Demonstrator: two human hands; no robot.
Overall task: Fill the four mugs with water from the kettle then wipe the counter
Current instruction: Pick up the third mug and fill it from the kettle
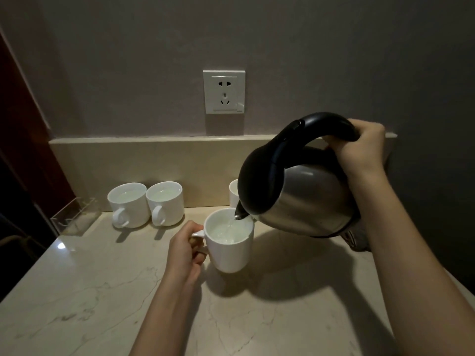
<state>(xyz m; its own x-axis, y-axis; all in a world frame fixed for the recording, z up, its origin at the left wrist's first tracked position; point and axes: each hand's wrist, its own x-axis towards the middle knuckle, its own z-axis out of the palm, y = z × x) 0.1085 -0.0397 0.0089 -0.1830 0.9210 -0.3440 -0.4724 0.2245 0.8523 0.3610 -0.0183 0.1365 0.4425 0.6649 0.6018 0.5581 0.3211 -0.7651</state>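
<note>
The right hand (359, 147) is closed around the black handle of a steel kettle (305, 194), which hangs tilted over the counter (102, 291) with its spout dipped to the rim of a white mug (230, 249). A thin stream of water runs from the spout into this mug, and the water inside stands fairly high. The left hand (186, 249) grips the mug by its handle, fingers curled through and around it, thumb on top; the mug looks lifted a little off the counter and tipped slightly toward the kettle, though whether its base touches the stone cannot be told for sure. At the back, against the low stone ledge, two more white mugs stand side by side and touching or nearly so, the left filled mug (128, 204) and the right filled mug (166, 202), both with water in them and handles turned toward the front. A fourth mug (233, 192) stands farther right along the ledge, mostly hidden behind the kettle's black lid, so its contents cannot be seen. A clear plastic holder (74, 218) sits at the far left corner of the counter, beside the two filled mugs. Under the kettle's base and behind the right forearm lies something grey and crumpled (357, 240), largely covered, perhaps a cloth. On the wall above the ledge is a white power socket (224, 91). The kettle throws a broad shadow across the pale marbled counter in front of the mug.
</note>
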